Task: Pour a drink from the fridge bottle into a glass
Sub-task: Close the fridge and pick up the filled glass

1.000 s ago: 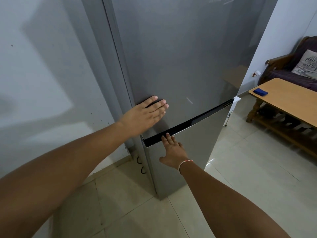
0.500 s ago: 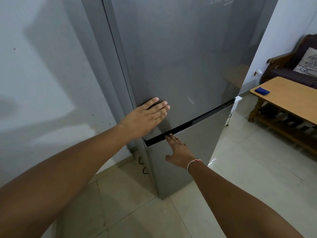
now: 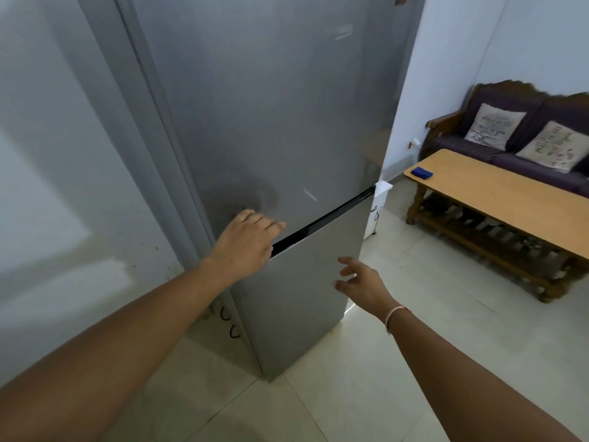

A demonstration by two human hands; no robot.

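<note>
A tall grey fridge point(image 3: 271, 116) stands in front of me with both doors shut. A black handle strip point(image 3: 322, 220) runs between the upper and lower door. My left hand point(image 3: 247, 240) rests on the left end of that strip, fingers bent over the upper door's bottom edge. My right hand point(image 3: 361, 282) hovers in front of the lower door point(image 3: 302, 301) with fingers spread, holding nothing and apart from the strip. No bottle or glass is in view.
A white wall point(image 3: 47, 154) is at the left of the fridge. A wooden coffee table point(image 3: 510, 199) with a small blue object point(image 3: 421, 172) stands at the right. A dark sofa with two cushions point(image 3: 522, 135) is behind it. The floor is pale tile.
My right hand has left the handle strip and moved down and right, away from the fridge. My left hand has slid lower onto the strip's left end. The view has shifted right.
</note>
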